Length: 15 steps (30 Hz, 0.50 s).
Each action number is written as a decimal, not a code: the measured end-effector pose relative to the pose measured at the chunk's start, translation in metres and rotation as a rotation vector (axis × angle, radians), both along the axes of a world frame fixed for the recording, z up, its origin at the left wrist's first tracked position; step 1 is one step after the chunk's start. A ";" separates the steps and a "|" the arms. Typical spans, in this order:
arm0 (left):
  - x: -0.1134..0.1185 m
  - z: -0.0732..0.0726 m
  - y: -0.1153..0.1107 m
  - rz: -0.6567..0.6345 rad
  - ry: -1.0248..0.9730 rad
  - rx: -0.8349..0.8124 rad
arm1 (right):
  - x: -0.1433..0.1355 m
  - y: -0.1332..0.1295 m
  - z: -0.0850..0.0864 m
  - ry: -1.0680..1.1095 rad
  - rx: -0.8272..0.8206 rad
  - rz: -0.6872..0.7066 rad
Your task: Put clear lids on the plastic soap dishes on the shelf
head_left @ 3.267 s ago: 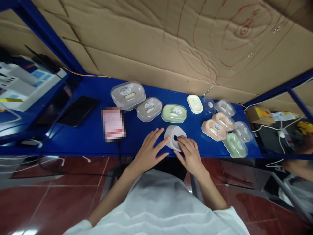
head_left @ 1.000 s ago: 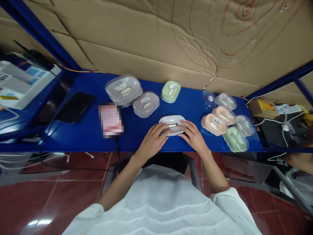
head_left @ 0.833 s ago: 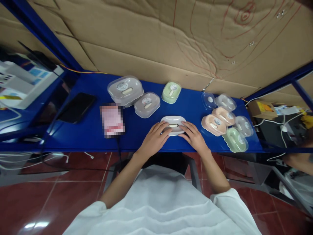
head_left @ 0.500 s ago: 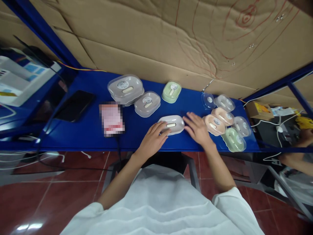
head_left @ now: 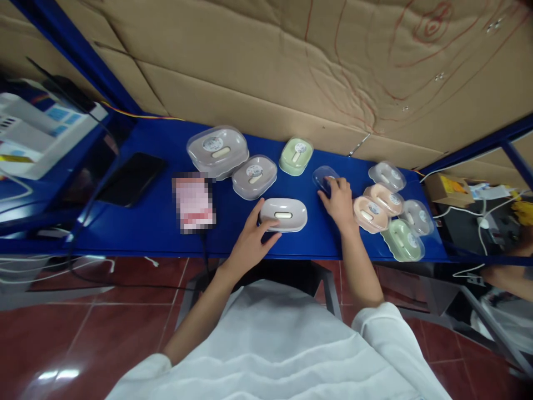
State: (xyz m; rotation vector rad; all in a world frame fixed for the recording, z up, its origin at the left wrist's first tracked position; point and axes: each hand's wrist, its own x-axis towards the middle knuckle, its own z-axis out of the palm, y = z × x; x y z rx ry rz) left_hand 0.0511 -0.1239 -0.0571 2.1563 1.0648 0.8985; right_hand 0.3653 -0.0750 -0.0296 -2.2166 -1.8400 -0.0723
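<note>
My left hand (head_left: 255, 233) is around the left end of a pale grey oval plastic container (head_left: 295, 210), its thumb and fingers at the rim. This container has no clear cover on it, and a cream oblong piece shows in its middle. My right hand (head_left: 340, 203) has its fingers on a clear plastic lid (head_left: 321, 175), which lies low over the blue table behind and right of the container. The fingers hide the lid's right part. Close to my right forearm stands a peach container (head_left: 366, 215) with a clear lid.
Two covered grey containers (head_left: 219, 150) and a covered green one (head_left: 300, 151) stand at the back of the blue table (head_left: 137, 228). More covered containers (head_left: 403, 239) cluster at right. A black tablet-like object (head_left: 131, 179) lies left. A co-worker's arm (head_left: 506, 280) shows at far right.
My right hand has left the grey container and taken hold of the clear lid, bringing it left from the cluster. The grey container has shifted slightly left with my left hand.
</note>
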 end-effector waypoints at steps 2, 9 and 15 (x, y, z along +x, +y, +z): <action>-0.002 0.001 0.001 -0.007 -0.011 -0.016 | 0.003 -0.024 -0.006 0.091 0.057 0.145; -0.002 0.005 0.003 -0.007 -0.082 -0.122 | -0.005 -0.070 0.011 0.435 0.192 0.342; 0.001 0.004 0.003 0.005 -0.126 -0.098 | -0.068 -0.102 0.000 0.330 0.161 0.548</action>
